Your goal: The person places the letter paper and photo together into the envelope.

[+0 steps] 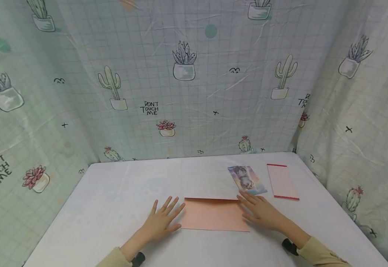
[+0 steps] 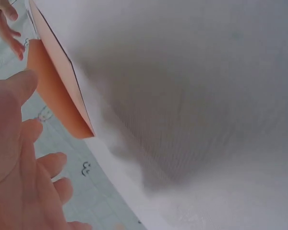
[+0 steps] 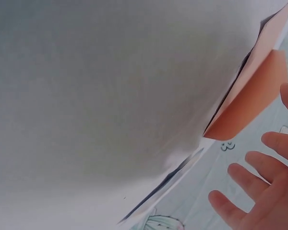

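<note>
A peach-orange envelope (image 1: 215,216) lies flat on the table, its long side across. In the left wrist view its orange flap (image 2: 55,93) stands up at an angle from the body; the right wrist view shows the same flap (image 3: 257,103). My left hand (image 1: 160,223) is at the envelope's left edge, fingers spread and holding nothing. My right hand (image 1: 264,214) is at its right edge, fingers stretched out. Whether either hand touches the paper, I cannot tell. Just beyond the right fingertips lies a picture card (image 1: 246,179) with a grey animal-like figure.
A pale pink rectangular piece (image 1: 282,181) with red bands at both ends lies right of the card. The white cloth-covered table (image 1: 124,193) is enclosed by hanging cactus-print fabric (image 1: 200,92) at the back and both sides.
</note>
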{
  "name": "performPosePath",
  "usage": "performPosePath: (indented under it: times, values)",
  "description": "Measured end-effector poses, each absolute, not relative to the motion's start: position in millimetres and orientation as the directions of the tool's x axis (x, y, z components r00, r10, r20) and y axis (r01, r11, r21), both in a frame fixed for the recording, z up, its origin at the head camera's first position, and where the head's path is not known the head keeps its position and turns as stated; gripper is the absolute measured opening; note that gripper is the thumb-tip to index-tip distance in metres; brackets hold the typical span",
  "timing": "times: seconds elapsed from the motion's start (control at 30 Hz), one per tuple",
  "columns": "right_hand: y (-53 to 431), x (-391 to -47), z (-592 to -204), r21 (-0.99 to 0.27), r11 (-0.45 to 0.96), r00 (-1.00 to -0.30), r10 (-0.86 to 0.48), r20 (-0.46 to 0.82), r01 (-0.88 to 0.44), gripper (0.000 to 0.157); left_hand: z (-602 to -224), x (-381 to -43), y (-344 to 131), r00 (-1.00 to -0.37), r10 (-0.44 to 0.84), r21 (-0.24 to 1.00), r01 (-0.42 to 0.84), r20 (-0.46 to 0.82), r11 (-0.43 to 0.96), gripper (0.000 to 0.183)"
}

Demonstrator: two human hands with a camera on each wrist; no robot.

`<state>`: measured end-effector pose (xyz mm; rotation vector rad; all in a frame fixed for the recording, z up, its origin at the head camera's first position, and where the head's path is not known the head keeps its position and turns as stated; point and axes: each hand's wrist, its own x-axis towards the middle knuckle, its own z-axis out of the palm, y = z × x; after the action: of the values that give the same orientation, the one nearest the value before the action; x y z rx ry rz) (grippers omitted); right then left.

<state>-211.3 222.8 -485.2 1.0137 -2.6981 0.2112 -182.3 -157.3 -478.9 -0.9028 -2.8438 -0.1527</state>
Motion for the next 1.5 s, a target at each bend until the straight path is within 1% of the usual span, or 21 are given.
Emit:
performPosePath:
  times: [0.13, 0.2, 0.3, 0.47, 0.6, 0.73, 0.87, 1.0, 1.17, 1.37, 1.5]
  values:
    - [220.3, -211.2, -483.6, 0.018, 0.717, -0.674, -0.663, 0.325, -0.697, 0.059, -479.2, -181.4, -153.1, -0.776, 0.603, 0.060, 0.622, 0.185, 0.781, 0.060]
    - [218.9, -210.8, -482.4, 0.039, 0.704, -0.655, -0.678, 0.333, -0.709, 0.059, -480.4, -182.2, -151.2, -0.758, 0.625, 0.039, 0.641, 0.189, 0.766, 0.060]
    - [216.9, -210.5, -480.8, 0.073, 0.684, -0.628, -0.703, 0.335, -0.726, 0.058, -482.9, -184.5, -148.7, -0.722, 0.660, -0.014, 0.673, 0.208, 0.740, 0.061]
    - [214.0, -210.1, -480.8, 0.109, 0.646, -0.587, -0.742, 0.323, -0.756, 0.057, -485.8, -189.2, -144.3, -0.638, 0.715, -0.126, 0.715, 0.286, 0.688, 0.061]
    - [211.5, -211.0, -481.6, 0.147, 0.620, -0.551, -0.764, 0.335, -0.771, 0.056, -486.1, -192.5, -141.4, -0.601, 0.733, -0.173, 0.723, 0.319, 0.668, 0.061]
    - [208.9, -211.9, -481.5, 0.187, 0.605, -0.531, -0.781, 0.330, -0.774, 0.055, -485.6, -194.8, -139.1, -0.591, 0.748, -0.196, 0.729, 0.301, 0.656, 0.061]
    - [206.5, -211.9, -481.2, 0.207, 0.603, -0.545, -0.791, 0.277, -0.771, 0.055, -484.9, -196.6, -137.0, -0.575, 0.770, -0.235, 0.737, 0.275, 0.634, 0.059]
    - [203.5, -211.1, -480.4, 0.197, 0.604, -0.564, -0.794, 0.225, -0.772, 0.054, -485.3, -198.8, -136.1, -0.570, 0.782, -0.266, 0.736, 0.252, 0.623, 0.055]
    - [200.0, -210.7, -479.7, 0.200, 0.609, -0.583, -0.793, 0.175, -0.768, 0.053, -488.7, -202.3, -136.8, -0.588, 0.778, -0.266, 0.731, 0.219, 0.628, 0.052]
    - [199.2, -209.8, -479.5, 0.245, 0.597, -0.564, -0.802, 0.196, -0.764, 0.054, -491.5, -204.7, -137.8, -0.584, 0.785, -0.251, 0.744, 0.206, 0.619, 0.051]
    - [199.5, -207.8, -479.5, 0.237, 0.603, -0.576, -0.798, 0.179, -0.762, 0.054, -493.5, -205.9, -138.1, -0.592, 0.781, -0.226, 0.748, 0.199, 0.624, 0.051]
